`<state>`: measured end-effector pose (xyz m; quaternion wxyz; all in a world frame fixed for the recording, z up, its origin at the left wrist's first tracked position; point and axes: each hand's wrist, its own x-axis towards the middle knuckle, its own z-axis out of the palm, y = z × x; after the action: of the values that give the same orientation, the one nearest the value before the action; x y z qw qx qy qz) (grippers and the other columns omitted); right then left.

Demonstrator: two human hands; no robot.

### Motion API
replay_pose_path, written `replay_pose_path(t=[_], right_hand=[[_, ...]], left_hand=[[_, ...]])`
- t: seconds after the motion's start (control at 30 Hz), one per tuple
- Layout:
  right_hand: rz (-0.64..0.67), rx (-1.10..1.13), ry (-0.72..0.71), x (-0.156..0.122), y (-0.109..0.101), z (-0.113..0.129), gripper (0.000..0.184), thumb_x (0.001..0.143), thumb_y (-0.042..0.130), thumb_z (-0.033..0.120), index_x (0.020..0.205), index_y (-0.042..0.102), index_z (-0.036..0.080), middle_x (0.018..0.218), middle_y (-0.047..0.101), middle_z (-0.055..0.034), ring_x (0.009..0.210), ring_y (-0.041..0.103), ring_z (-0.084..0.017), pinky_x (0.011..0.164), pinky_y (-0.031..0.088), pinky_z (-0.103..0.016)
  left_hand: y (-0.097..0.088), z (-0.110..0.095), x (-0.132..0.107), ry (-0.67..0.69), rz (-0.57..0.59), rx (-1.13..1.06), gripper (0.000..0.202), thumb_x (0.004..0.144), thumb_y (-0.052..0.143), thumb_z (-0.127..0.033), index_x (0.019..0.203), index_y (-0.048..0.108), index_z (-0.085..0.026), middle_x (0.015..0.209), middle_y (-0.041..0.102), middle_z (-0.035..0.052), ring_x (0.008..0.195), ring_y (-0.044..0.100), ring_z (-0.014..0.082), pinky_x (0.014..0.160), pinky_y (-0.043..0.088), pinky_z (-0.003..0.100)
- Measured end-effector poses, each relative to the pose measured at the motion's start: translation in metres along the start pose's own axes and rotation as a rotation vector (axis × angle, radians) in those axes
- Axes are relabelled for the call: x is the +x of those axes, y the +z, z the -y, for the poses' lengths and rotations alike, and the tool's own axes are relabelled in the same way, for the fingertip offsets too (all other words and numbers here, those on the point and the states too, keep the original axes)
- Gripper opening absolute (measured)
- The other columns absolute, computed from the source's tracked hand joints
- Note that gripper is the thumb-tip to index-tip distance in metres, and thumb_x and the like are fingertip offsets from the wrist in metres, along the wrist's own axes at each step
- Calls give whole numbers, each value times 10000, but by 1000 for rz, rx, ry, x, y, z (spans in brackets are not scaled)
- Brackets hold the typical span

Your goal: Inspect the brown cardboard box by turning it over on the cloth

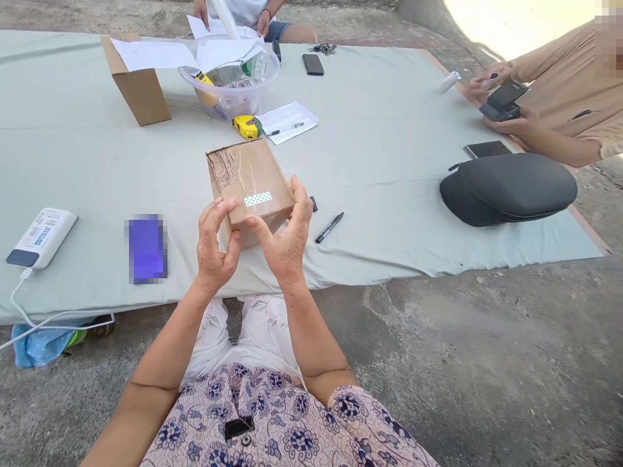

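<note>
A brown cardboard box (257, 168) stands near the front edge of the cloth-covered table, between my two hands. Dark scribbled lines mark its top at the far left, and a white strip with green dots (257, 199) lies near its front edge. My left hand (217, 243) grips the front left corner, fingers on the top and thumb at the front. My right hand (287, 233) holds the right side, with its thumb at the front top edge. The box's far and underside faces are hidden. Close to my right hand lies a black marker (329, 227).
A yellow tape measure (246, 127), a written sheet (289, 122) and a plastic basin (228, 97) of items lie beyond the box. Left are a power bank (48, 233) and purple object (146, 250); right, a black case (511, 188). Two people sit around the table, one holding a dark device.
</note>
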<state>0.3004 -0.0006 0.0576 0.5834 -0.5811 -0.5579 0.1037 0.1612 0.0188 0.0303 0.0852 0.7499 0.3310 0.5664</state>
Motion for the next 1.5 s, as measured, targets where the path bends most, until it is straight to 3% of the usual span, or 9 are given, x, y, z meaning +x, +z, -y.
replay_pose_path(t=[0.17, 0.27, 0.47, 0.67, 0.8, 1.07, 1.17, 1.37, 1.5], right_hand=[[71, 135, 87, 7, -16, -12, 600, 902, 615, 599, 1419, 480, 327, 1404, 550, -99, 1310, 541, -262, 1035, 542, -467], [93, 182, 95, 10, -20, -20, 510, 924, 587, 578, 1359, 548, 315, 1356, 584, -84, 1250, 584, -230, 982, 562, -405], [98, 199, 27, 13, -20, -30, 407, 1001, 456, 531, 1335, 566, 326, 1315, 611, -70, 1222, 606, -194, 971, 568, -382], [46, 185, 5, 5, -19, -18, 324, 1012, 455, 501, 1231, 610, 320, 1226, 641, -62, 1181, 622, -177, 889, 596, -338], [14, 222, -15, -2, -15, -11, 309, 1002, 476, 501, 1187, 624, 301, 1209, 633, -75, 1193, 613, -190, 816, 615, -327], [-46, 192, -98, -8, -18, -19, 283, 1009, 468, 445, 1158, 672, 315, 1147, 665, -73, 1160, 641, -218, 792, 614, -377], [-57, 144, -150, -11, -20, -21, 278, 1018, 459, 428, 1152, 681, 328, 1120, 678, -67, 1145, 653, -213, 852, 615, -409], [-37, 208, -151, -18, -19, -16, 238, 971, 587, 381, 1179, 702, 361, 1131, 663, -53, 1099, 652, -202, 768, 607, -340], [-32, 102, -227, -25, -14, -3, 265, 972, 594, 330, 1215, 700, 332, 1120, 640, -77, 1092, 644, -209, 879, 613, -386]], left_hand=[[-1, 0, -2, -45, 25, 1, 525, 995, 499, -263, 1496, 343, -287, 1387, 604, 114, 1451, 467, 237, 1137, 487, 441], [-2, -1, -3, -50, 41, 7, 514, 997, 490, -277, 1490, 347, -289, 1392, 599, 116, 1462, 452, 236, 1142, 483, 448], [-3, -3, 0, -65, 46, -4, 462, 1006, 474, -348, 1456, 390, -282, 1376, 586, 121, 1444, 455, 244, 1117, 487, 441], [1, -7, 12, -141, -67, 19, 510, 921, 627, -499, 1343, 453, -272, 1271, 563, 98, 1293, 536, 256, 1022, 513, 411], [-1, -11, 20, -93, -55, 110, 356, 960, 575, -467, 1234, 515, -248, 1211, 572, 90, 1243, 547, 246, 1096, 451, 457], [-6, -16, 18, -62, -38, 123, 193, 975, 559, -430, 1066, 568, -260, 1173, 585, 88, 1185, 568, 235, 1049, 501, 472], [-8, -14, 16, -65, -29, 92, 151, 983, 552, -398, 1064, 578, -273, 1188, 591, 84, 1202, 572, 236, 1064, 503, 486], [-10, -13, 12, -97, -44, 9, 177, 1011, 522, -339, 1167, 590, -288, 1395, 549, 84, 1359, 525, 219, 1158, 446, 479], [-11, -10, 9, -186, -108, 114, 291, 1032, 477, -390, 1244, 631, -263, 1437, 522, 111, 1418, 472, 227, 1157, 436, 437]])
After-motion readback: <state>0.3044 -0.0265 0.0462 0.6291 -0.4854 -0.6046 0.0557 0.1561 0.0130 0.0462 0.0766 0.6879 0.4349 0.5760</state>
